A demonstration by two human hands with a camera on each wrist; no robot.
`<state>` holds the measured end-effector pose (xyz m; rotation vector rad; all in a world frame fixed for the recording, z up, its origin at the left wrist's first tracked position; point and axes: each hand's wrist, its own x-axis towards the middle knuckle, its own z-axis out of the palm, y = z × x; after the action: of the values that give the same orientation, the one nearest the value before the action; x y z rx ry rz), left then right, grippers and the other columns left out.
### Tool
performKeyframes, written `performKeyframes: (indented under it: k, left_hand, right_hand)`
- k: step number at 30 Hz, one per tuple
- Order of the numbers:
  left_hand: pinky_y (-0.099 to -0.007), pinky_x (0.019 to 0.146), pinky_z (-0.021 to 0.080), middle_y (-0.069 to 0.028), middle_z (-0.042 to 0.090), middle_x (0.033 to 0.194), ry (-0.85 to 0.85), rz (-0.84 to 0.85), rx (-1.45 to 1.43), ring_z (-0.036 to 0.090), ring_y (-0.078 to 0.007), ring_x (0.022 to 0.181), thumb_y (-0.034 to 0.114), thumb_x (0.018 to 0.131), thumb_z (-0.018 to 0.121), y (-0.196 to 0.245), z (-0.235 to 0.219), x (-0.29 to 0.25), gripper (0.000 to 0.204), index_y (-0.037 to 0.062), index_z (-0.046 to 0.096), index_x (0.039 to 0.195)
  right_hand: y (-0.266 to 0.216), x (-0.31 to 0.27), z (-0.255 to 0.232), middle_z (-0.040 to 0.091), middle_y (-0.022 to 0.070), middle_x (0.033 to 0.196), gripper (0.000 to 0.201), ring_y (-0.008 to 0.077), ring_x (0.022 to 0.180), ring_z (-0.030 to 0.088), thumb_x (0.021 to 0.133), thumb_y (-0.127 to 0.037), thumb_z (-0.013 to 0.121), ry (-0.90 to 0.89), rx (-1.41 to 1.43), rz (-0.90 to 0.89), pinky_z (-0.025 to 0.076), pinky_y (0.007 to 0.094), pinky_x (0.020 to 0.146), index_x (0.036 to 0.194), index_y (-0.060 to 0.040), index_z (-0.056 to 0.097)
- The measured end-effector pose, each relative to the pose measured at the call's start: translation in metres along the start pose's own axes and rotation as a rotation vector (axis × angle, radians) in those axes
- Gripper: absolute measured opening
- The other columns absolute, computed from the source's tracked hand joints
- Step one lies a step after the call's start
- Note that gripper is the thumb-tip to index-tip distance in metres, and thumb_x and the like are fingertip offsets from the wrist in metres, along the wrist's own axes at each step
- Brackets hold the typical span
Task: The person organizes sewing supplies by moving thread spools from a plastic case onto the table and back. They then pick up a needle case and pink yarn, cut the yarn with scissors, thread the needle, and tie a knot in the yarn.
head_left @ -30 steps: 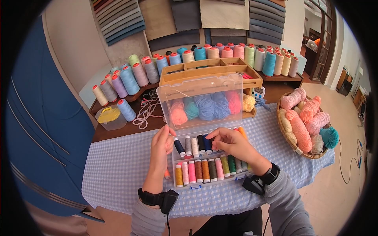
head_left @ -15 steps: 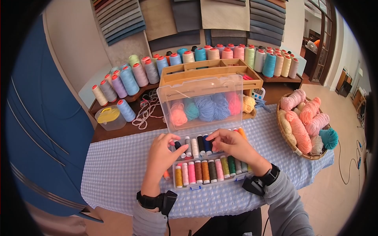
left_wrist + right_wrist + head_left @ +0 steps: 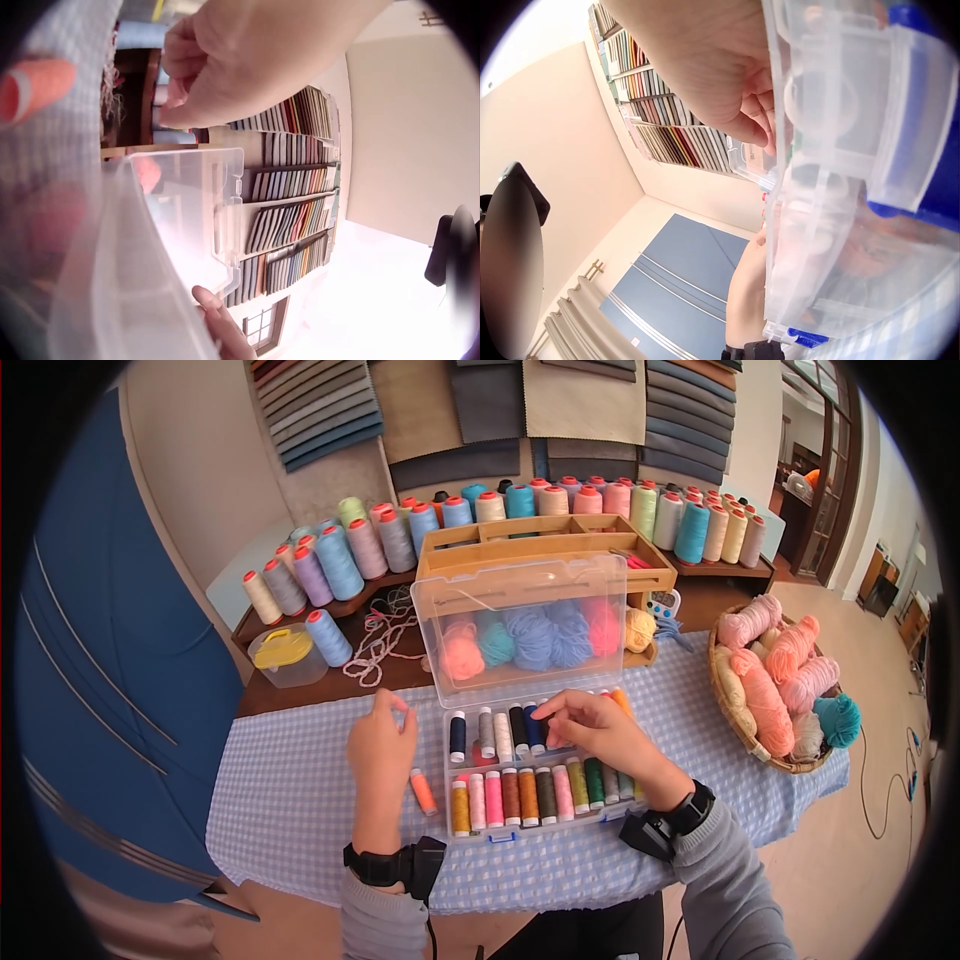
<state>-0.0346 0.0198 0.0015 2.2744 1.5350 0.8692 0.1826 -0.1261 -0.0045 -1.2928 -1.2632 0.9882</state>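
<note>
An open clear box (image 3: 448, 800) holds two rows of thread spools. At the back row's left end lies a navy spool (image 3: 458, 737), lined up lengthwise. My left hand (image 3: 383, 745) hovers left of the box with bent fingers and nothing visible in them. Below it, an orange spool (image 3: 423, 792) lies on the cloth, also seen in the left wrist view (image 3: 41, 86). My right hand (image 3: 605, 738) is over the back row, fingers loosely bent, fingertips by another dark blue spool (image 3: 535, 732); whether they touch it cannot be told.
Behind the raised clear lid (image 3: 530, 685) stands a wooden organizer (image 3: 545, 560) with yarn balls. A yarn basket (image 3: 735, 705) is at right. Large thread cones (image 3: 340, 565) line the back shelf; a yellow-lidded tub (image 3: 290, 665) sits at left.
My left hand has moved left, away from the navy spool, which has gone from slanted to straight. My right hand has kept its place over the back row. The head view has shifted slightly.
</note>
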Motion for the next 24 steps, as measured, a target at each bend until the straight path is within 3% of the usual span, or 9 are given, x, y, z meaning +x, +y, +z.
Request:
performKeyframes:
  k: [2, 3, 5, 11, 15, 17, 20, 21, 24]
  left_hand:
    - [-0.0385, 0.061, 0.046, -0.0100, 0.061, 0.070, -0.068, 0.122, 0.378, 0.061, -0.0278, 0.070, 0.029, 0.076, 0.062, -0.016, 0.007, -0.003, 0.025, 0.0095, 0.054, 0.089]
    - [-0.0385, 0.061, 0.046, -0.0100, 0.061, 0.070, -0.068, 0.121, 0.378, 0.061, -0.0278, 0.070, 0.029, 0.076, 0.062, -0.020, 0.009, -0.003, 0.025, 0.0095, 0.054, 0.089]
    - [-0.0411, 0.065, 0.046, -0.0114, 0.063, 0.075, -0.419, -0.007, 0.441, 0.061, -0.0297, 0.074, 0.031, 0.073, 0.064, -0.012, 0.000, -0.005, 0.034, 0.0061, 0.053, 0.093]
    - [-0.0422, 0.067, 0.046, -0.0139, 0.063, 0.079, -0.589, 0.010, 0.308, 0.061, -0.0319, 0.078, 0.030, 0.072, 0.066, -0.011, -0.008, -0.009, 0.043, 0.0032, 0.049, 0.101]
    - [-0.0412, 0.066, 0.046, -0.0138, 0.063, 0.079, -0.344, 0.152, 0.304, 0.061, -0.0320, 0.075, 0.023, 0.075, 0.064, -0.012, -0.003, -0.009, 0.036, 0.0042, 0.049, 0.102]
    - [-0.0366, 0.061, 0.046, -0.0122, 0.062, 0.077, 0.019, 0.110, 0.070, 0.062, -0.0265, 0.071, 0.020, 0.078, 0.062, 0.002, -0.007, -0.002, 0.030, 0.0051, 0.050, 0.100]
    - [-0.0298, 0.055, 0.044, -0.0082, 0.060, 0.075, 0.207, 0.128, -0.364, 0.060, -0.0173, 0.065, 0.020, 0.080, 0.063, 0.023, -0.015, -0.002, 0.025, 0.0054, 0.050, 0.097]
    - [-0.0298, 0.055, 0.044, -0.0082, 0.060, 0.075, 0.206, 0.129, -0.364, 0.060, -0.0173, 0.065, 0.020, 0.080, 0.063, 0.025, -0.012, -0.002, 0.025, 0.0054, 0.050, 0.097]
    - [-0.0244, 0.055, 0.043, -0.0036, 0.060, 0.076, -0.142, 0.135, -0.787, 0.057, -0.0097, 0.065, 0.016, 0.080, 0.064, 0.023, 0.001, 0.000, 0.021, 0.0051, 0.053, 0.094]
  right_hand:
    - [0.000, 0.000, 0.000, 0.054, -0.0021, 0.080, 0.019, 0.0039, 0.074, 0.053, 0.089, -0.011, 0.045, -0.001, -0.007, 0.003, 0.041, 0.0176, 0.059, 0.104, -0.0043, 0.055]
    - [0.001, 0.001, 0.000, 0.054, -0.0021, 0.080, 0.018, 0.0039, 0.074, 0.053, 0.089, -0.011, 0.045, -0.001, -0.003, -0.005, 0.042, 0.0176, 0.060, 0.104, -0.0042, 0.055]
    - [0.001, 0.001, 0.000, 0.054, -0.0021, 0.080, 0.018, 0.0040, 0.074, 0.053, 0.090, -0.010, 0.045, -0.001, 0.000, -0.013, 0.042, 0.0176, 0.060, 0.104, -0.0042, 0.055]
    - [-0.001, 0.000, 0.001, 0.054, -0.0018, 0.079, 0.018, 0.0040, 0.074, 0.053, 0.090, -0.010, 0.046, -0.012, -0.002, -0.003, 0.042, 0.0175, 0.062, 0.104, -0.0037, 0.055]
    - [-0.002, 0.000, 0.001, 0.054, -0.0017, 0.079, 0.018, 0.0038, 0.074, 0.053, 0.089, -0.010, 0.046, -0.013, -0.009, 0.006, 0.042, 0.0175, 0.062, 0.105, -0.0034, 0.055]
    - [-0.002, 0.000, 0.001, 0.054, -0.0017, 0.079, 0.019, 0.0037, 0.074, 0.052, 0.089, -0.010, 0.046, -0.011, -0.007, 0.012, 0.042, 0.0175, 0.062, 0.105, -0.0033, 0.055]
    - [-0.003, 0.000, 0.001, 0.054, -0.0018, 0.079, 0.019, 0.0036, 0.074, 0.052, 0.089, -0.010, 0.046, -0.010, -0.002, 0.004, 0.041, 0.0173, 0.062, 0.105, -0.0035, 0.055]
    - [-0.003, 0.000, 0.001, 0.054, -0.0018, 0.079, 0.019, 0.0036, 0.074, 0.052, 0.089, -0.010, 0.046, -0.007, -0.005, 0.010, 0.041, 0.0173, 0.061, 0.105, -0.0036, 0.055]
    - [-0.006, -0.001, 0.001, 0.055, -0.0018, 0.079, 0.019, 0.0036, 0.074, 0.053, 0.089, -0.010, 0.046, -0.006, -0.015, 0.018, 0.041, 0.0173, 0.061, 0.105, -0.0037, 0.055]
